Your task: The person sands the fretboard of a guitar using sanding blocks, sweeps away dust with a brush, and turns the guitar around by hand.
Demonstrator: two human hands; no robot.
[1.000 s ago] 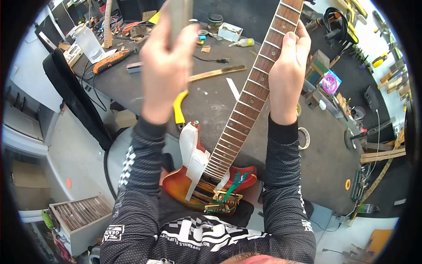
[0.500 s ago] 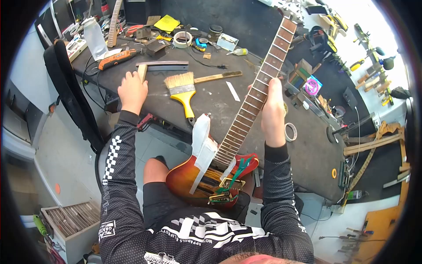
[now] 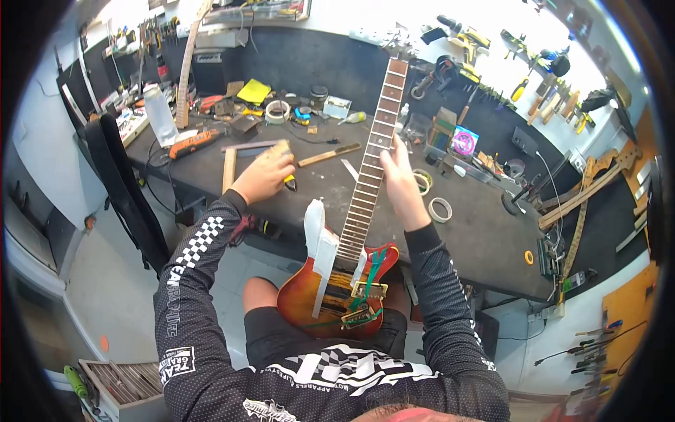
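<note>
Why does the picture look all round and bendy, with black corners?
The head view comes through a fisheye lens: the bench edge curves and a dark ring frames everything. The back wall glares white, and the left hand looks slightly blurred.

The sunburst-red electric guitar (image 3: 330,295) with masking-taped body rested upright, its wooden fretted neck (image 3: 369,165) pointing toward twelve o'clock; the yellow-handled paintbrush (image 3: 288,181) lay at ten o'clock.

I've got one view only — the head camera, looking forward and steeply down through a fisheye that bends the edges dark. It sits close over the lap, where the guitar (image 3: 336,295) stands, and looks across the bench (image 3: 485,232) to the tool wall (image 3: 534,84) — nothing else to share with.
</note>
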